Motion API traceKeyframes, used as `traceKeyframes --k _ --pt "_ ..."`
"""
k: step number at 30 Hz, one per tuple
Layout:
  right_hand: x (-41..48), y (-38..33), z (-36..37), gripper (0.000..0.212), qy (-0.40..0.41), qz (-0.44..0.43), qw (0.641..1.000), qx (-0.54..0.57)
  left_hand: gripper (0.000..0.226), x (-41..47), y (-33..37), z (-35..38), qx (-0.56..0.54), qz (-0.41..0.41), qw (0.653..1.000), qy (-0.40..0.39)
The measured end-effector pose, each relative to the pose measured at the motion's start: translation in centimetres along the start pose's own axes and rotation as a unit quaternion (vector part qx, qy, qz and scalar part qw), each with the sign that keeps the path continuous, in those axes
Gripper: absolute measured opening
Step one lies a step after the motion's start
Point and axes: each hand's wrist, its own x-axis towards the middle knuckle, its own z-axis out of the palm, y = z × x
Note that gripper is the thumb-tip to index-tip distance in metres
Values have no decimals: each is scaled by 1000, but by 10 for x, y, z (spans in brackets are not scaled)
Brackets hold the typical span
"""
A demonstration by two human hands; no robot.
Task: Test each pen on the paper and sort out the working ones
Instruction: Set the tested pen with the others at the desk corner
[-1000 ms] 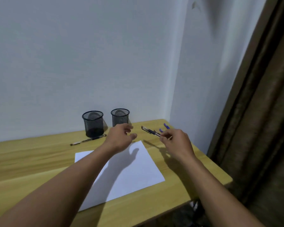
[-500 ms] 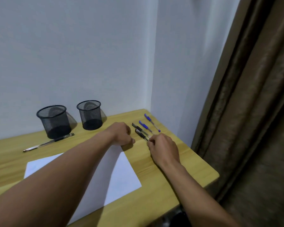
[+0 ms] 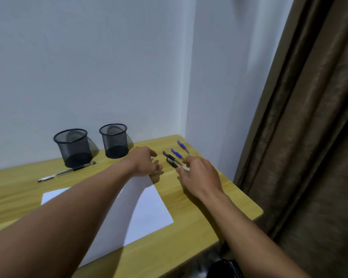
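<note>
Where visible, five pens (image 3: 66,171); two cups (image 3: 72,147)

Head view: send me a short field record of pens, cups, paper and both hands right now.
cups: left cup and right cup upright by wall, no pens sticking out
lone pen: lies on table before left cup
pen row: near black pen, far black pen, near blue pen, far blue pen, side by side
paper: flat, no marks visible
left hand: above paper's far corner, holding nothing
right hand: fingertips at near black pen; grip unclear
</note>
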Motion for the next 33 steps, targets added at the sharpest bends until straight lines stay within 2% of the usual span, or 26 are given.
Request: traceKeyframes --k 4,8,13,19,22,26,28,31,33 --pt "6 -29 -6 22 -14 -33 999 7 56 -32 -18 -18 2 20 998 54" --pt "14 -70 4 36 -53 -78 995 41 42 -71 -56 -39 5 2 993 117" --pt "25 -129 38 40 -116 -136 981 71 24 -110 -120 -63 -9 -60 981 185" --pt "44 -178 97 39 -189 -142 969 75 30 -129 -191 -66 -46 -136 962 231" --pt "57 -188 123 27 -198 -138 967 87 34 -127 -215 -57 -61 -153 958 235" --pt "69 -195 141 17 -182 -164 968 50 32 -120 -230 -51 -38 -157 957 239" --pt "72 -196 148 18 -182 -174 967 38 27 -117 -233 -48 -35 -155 957 241" --pt "73 -197 151 26 -173 -188 966 20 31 -116 -235 -47 -45 -149 955 251" --pt "71 -198 148 30 -161 -205 965 6 24 -118 -235 -49 -53 -134 952 269"
